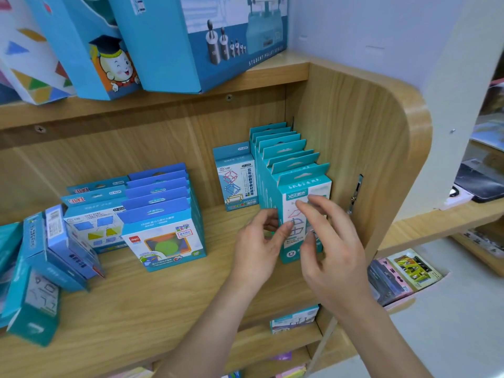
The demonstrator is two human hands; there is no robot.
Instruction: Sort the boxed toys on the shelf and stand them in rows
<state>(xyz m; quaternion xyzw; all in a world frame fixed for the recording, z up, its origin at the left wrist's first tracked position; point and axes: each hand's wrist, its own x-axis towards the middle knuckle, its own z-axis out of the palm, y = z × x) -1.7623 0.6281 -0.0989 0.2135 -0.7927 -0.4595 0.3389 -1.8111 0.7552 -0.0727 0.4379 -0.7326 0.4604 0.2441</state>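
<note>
wood-grain shelf board (177,309) fills the lower half of the frame, and both forearms reach over it toward the right of centre. the left hand (261,241) pinches the left edge of the front teal and white cardboard toy box (293,190), thumb on the printed face and fingers curled behind the side. the right hand (330,246) is spread open before the same face, fingertips on it or just off it; i cannot tell which. that box stands upright at the head of a row of teal hang-tab boxes (278,144) packed against the curved wooden side panel (354,148).

it looks light and thin-walled: stiff at the corners, easily dented on the broad faces, a little slick from the print. it is probably best held by the two narrow sides, low down, not by the flimsy tab.

at the lower left edge, several teal and blue boxes (41,263) lean and lie unsorted. left of centre stands a row of blue boxes (163,236). farther back, a single teal box (237,181) stands alone against the back wall. large blue cartons (191,36) sit on the upper shelf.
</note>
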